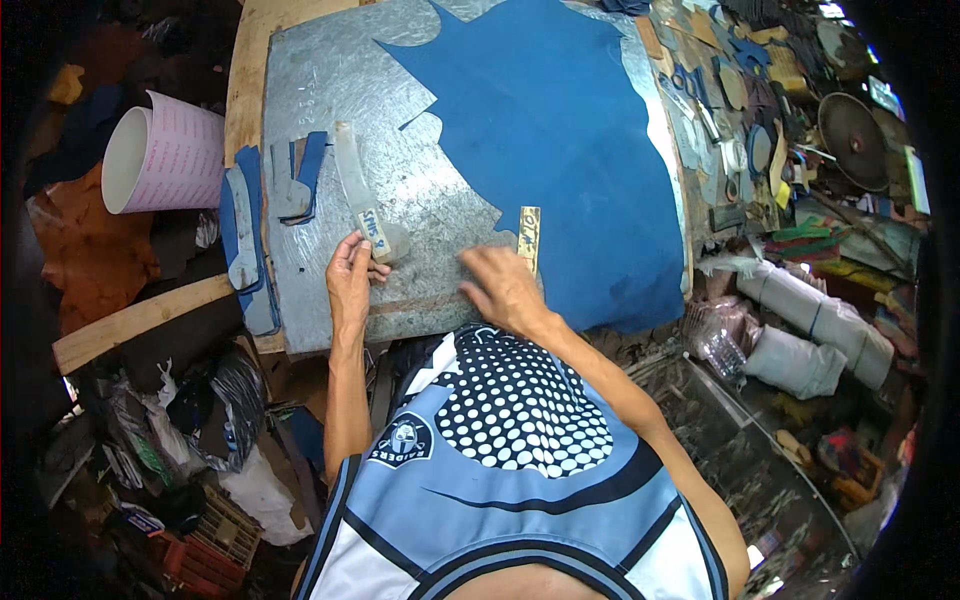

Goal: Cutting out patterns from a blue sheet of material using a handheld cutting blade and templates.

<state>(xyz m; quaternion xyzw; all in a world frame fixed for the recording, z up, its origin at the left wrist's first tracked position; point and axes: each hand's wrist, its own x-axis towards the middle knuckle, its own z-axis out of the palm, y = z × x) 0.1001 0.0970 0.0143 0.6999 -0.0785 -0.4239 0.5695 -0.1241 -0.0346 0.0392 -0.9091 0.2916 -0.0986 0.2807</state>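
The translucent template (353,185) is pinched by the left hand (349,284) at its wide, rounded near end, with thumb and fingers closed on the edge beside a pale label; by the right hand (506,292), blurred, nothing is seen to be gripped, its thumb and fingers being held loosely apart over the metal plate (340,85). From the left hand's pinch the template is stretched away from the body, its long axis pointed toward the far edge of the plate and tipped a little to the left, the narrow end being farthest off; whether it is laid flat or slightly raised cannot be told. The blue hide (575,130) is spread to the right of the template, its jagged left border set apart from it by bare metal; the right hand is therefore the nearer to the hide, and its fingers are turned leftward, toward the template, though well short of it. Just beyond the right hand, a pale labelled strip (529,230) is laid at the hide's near left part, its long axis set nearly straight away from the body; contact between strip and hand cannot be made out. Left of the template, two grey patterns (243,232) (293,190) are rested on blue offcuts (262,312).
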